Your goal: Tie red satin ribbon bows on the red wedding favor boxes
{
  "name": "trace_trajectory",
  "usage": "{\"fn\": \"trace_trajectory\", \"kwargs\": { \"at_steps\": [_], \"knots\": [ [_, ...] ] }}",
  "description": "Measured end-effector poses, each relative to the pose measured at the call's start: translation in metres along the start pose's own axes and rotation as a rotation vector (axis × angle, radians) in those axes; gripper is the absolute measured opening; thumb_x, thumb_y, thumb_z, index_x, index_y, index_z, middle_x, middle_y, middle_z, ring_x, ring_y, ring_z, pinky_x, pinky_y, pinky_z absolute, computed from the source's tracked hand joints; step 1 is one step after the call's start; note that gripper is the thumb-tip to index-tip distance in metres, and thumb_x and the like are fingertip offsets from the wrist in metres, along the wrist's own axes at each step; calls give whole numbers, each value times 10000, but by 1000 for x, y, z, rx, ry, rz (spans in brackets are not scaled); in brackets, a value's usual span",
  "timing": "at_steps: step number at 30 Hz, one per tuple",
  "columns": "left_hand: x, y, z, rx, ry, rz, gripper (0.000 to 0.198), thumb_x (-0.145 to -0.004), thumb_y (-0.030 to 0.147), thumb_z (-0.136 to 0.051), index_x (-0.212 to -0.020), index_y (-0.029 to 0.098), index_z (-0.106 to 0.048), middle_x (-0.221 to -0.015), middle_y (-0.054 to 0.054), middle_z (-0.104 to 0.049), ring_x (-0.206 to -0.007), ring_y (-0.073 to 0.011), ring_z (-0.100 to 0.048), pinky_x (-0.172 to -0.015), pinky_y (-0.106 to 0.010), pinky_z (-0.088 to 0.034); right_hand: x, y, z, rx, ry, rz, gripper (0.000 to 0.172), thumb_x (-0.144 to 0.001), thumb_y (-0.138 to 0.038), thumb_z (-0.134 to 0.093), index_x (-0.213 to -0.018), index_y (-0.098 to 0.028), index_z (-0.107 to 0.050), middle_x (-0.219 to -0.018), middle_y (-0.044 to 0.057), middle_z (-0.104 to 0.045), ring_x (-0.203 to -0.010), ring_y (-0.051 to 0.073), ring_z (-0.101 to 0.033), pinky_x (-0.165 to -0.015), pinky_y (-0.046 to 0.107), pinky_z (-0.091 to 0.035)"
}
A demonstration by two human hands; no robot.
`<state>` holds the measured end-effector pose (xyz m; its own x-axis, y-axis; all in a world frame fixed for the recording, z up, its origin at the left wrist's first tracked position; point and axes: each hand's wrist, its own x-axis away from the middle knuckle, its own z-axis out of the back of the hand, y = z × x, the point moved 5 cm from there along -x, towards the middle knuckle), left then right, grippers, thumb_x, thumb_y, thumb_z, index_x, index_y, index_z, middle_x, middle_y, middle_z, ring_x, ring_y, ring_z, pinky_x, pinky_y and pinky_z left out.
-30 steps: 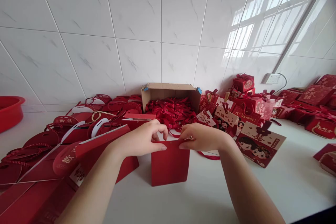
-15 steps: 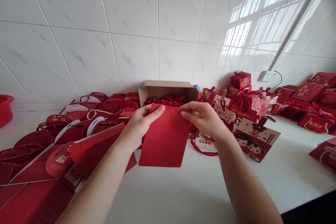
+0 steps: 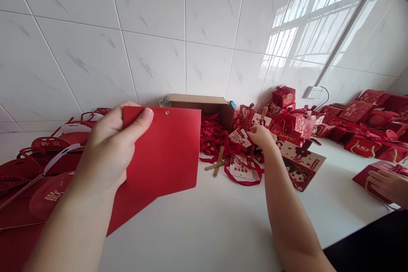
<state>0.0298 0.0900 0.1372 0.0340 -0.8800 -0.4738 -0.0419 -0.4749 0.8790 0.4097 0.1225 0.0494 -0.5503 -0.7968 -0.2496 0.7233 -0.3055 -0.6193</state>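
Observation:
My left hand [image 3: 116, 148] grips a plain red card [image 3: 168, 148] by its upper left corner, thumb in front. The card has a small hole near its top edge. Behind and below it shows another flat red sheet [image 3: 132, 206]. My right hand [image 3: 261, 136] reaches into the pile of printed tags, its fingers pinched together beside a white printed tag [image 3: 240, 138]. What lies between those fingertips is too small to make out. Just below rests a white tag with a red ribbon [image 3: 242, 170].
An open cardboard box [image 3: 197, 100] with red ribbons [image 3: 212, 129] stands against the tiled wall. Two crossed golden sticks [image 3: 217, 163] lie before it. Red bags [image 3: 51, 142] crowd the left; red gift boxes [image 3: 360, 110] fill the right. Another person's hand [image 3: 389, 185] touches a box.
My right hand has let go of the red card and moved right to the tags. My left hand has carried the card left and nearer. Another person's hand has appeared at right.

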Motion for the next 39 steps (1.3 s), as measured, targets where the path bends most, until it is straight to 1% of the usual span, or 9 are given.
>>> {"fn": "trace_trajectory", "kwargs": {
  "at_steps": [4,7,10,17,20,25,28,33,39],
  "knots": [
    [1,-1,-2,-68,-30,-18,295,-792,373,-671,-670,189,-476,-627,42,-363,-553,-87,-378,-446,-163,-303,-6,17,-35,89,-66,-76,173,-803,-293,-668,-883,-140,-650,-910,66,-669,-877,196,-628,-810,381,-493],
    [0,-3,-5,-60,-67,4,315,-794,385,-663,-667,195,-446,-623,42,-355,-554,-95,-376,-449,-174,-295,-6,16,-42,73,-43,-66,157,-821,-291,-647,-834,-135,-632,-896,61,-657,-870,191,-618,-809,388,-488],
    [1,1,-5,-69,-21,-7,280,-782,367,-661,-662,192,-478,-614,41,-352,-544,-94,-369,-443,-178,-280,-5,4,-25,-22,58,23,75,-765,-222,-641,-738,-154,-624,-849,99,-667,-869,229,-615,-799,368,-463],
    [4,6,-5,-41,11,10,273,-765,349,-666,-651,189,-477,-597,39,-391,-545,-101,-423,-451,-192,-293,18,-28,30,-544,354,191,269,-823,-389,-504,-1029,-218,-485,-829,24,-628,-652,148,-575,-604,280,-460],
    [2,4,0,-51,-3,3,289,-773,372,-677,-658,188,-486,-609,36,-423,-557,-102,-440,-458,-193,-299,18,-29,32,-931,311,188,244,-744,-400,-567,-894,-221,-492,-767,7,-595,-613,146,-576,-561,278,-481],
    [1,2,7,-5,-3,22,284,-770,401,-689,-694,202,-501,-618,29,-467,-568,-127,-493,-460,-201,-315,19,-35,39,-1136,182,213,153,-719,-333,-518,-831,-229,-507,-786,-5,-599,-687,139,-629,-712,310,-549],
    [1,3,5,-14,-25,7,321,-776,407,-683,-663,195,-471,-614,36,-428,-550,-113,-455,-456,-196,-309,30,-42,46,-1295,157,203,178,-680,-281,-628,-830,-230,-547,-784,-27,-605,-660,115,-624,-687,272,-548],
    [2,0,-5,-6,-120,7,279,-809,356,-643,-676,197,-456,-623,46,-378,-543,-95,-388,-468,-189,-310,57,-62,51,-1291,160,281,177,-675,-253,-706,-820,-211,-613,-762,-16,-645,-628,131,-630,-589,274,-531],
    [2,-8,-12,-47,-208,35,260,-829,426,-624,-738,221,-492,-640,44,-399,-568,-115,-415,-495,-205,-327,86,-94,48,-1193,72,448,157,-768,-289,-640,-869,-254,-525,-926,6,-666,-872,185,-666,-669,305,-547]
  ]
}}
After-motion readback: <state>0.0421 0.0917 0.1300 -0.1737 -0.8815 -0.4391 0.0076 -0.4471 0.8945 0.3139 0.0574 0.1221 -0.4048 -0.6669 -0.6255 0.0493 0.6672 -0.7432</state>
